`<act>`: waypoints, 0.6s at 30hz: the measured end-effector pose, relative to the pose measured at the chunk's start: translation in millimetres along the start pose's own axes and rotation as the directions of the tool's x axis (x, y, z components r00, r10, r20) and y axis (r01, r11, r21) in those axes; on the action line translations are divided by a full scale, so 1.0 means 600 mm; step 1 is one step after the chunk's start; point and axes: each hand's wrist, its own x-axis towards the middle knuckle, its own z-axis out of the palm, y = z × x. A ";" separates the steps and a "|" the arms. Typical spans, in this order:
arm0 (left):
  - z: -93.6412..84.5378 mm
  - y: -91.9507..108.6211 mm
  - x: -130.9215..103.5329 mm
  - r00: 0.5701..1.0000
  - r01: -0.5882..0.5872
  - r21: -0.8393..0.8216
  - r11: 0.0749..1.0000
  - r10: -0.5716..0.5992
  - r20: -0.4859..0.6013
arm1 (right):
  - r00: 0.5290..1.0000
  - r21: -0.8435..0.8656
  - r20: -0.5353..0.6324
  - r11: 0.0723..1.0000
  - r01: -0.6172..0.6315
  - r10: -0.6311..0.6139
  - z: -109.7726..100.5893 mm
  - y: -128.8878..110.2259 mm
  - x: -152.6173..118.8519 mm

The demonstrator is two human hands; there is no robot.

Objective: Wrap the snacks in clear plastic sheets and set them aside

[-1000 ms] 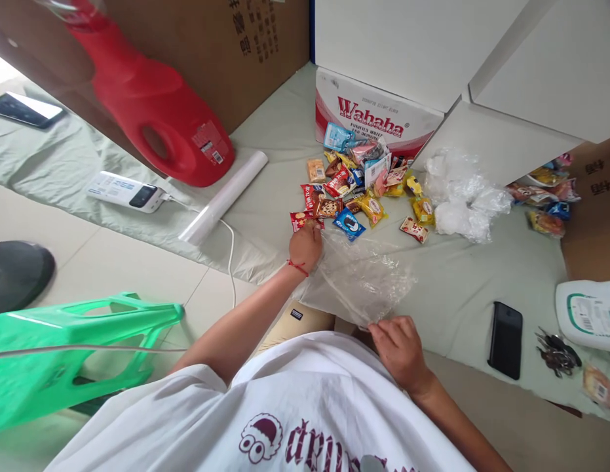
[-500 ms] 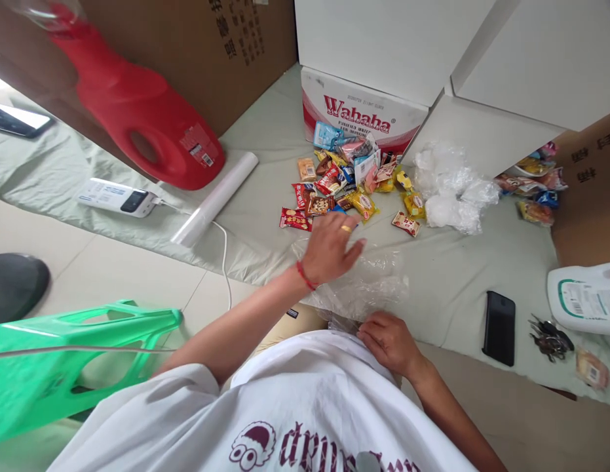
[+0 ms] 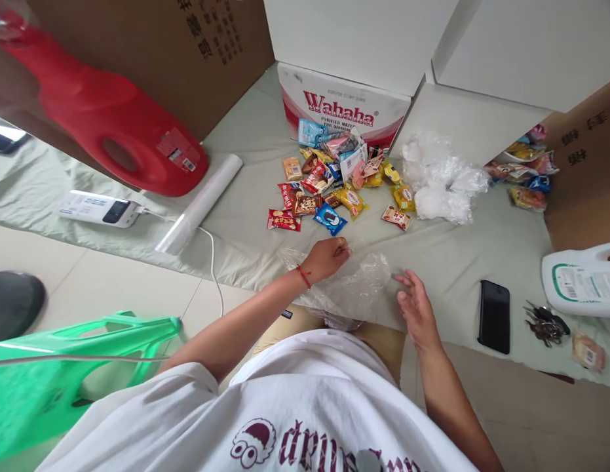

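Note:
A clear plastic bag (image 3: 356, 288) lies spread over the near edge of the green cloth, partly draping toward my lap. My left hand (image 3: 329, 257), with a red string at the wrist, is closed at the bag's far edge, its curled fingers gripping the film. To the right of the bag, my right hand (image 3: 417, 308) is raised with fingers apart and nothing in it. Beyond the left hand is a pile of wrapped snacks (image 3: 354, 200). A blue snack packet (image 3: 330, 219) lies nearest that hand, and a small cream-and-red packet (image 3: 396, 217) sits to the right.
Crumpled clear bags (image 3: 442, 187) lie right of the pile, before a Wahaha carton (image 3: 344, 108). Leftward are a plastic roll (image 3: 199, 204), a red jug (image 3: 122, 131), a power bank (image 3: 101, 208) and a green stool (image 3: 88, 367). A phone (image 3: 495, 316) and keys (image 3: 547, 323) lie right.
My left hand has drawn back from the snacks and closed at the bag, uncovering the blue packet. My right hand has lifted off my lap, moved right and opened.

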 end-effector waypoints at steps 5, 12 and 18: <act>-0.024 -0.009 -0.033 0.977 -0.005 -0.215 0.976 -0.041 -0.208 | 0.961 0.174 0.188 0.956 -0.235 0.201 0.052 -0.028 0.074; -0.071 -0.051 -0.063 0.878 0.148 -0.542 0.828 -0.362 -0.313 | 0.961 0.169 0.130 0.949 -0.264 0.244 0.008 -0.040 0.138; -0.070 -0.083 -0.059 0.742 0.226 -0.419 0.879 -0.434 -0.511 | 0.969 0.030 0.061 0.970 -0.242 0.240 -0.004 -0.037 0.192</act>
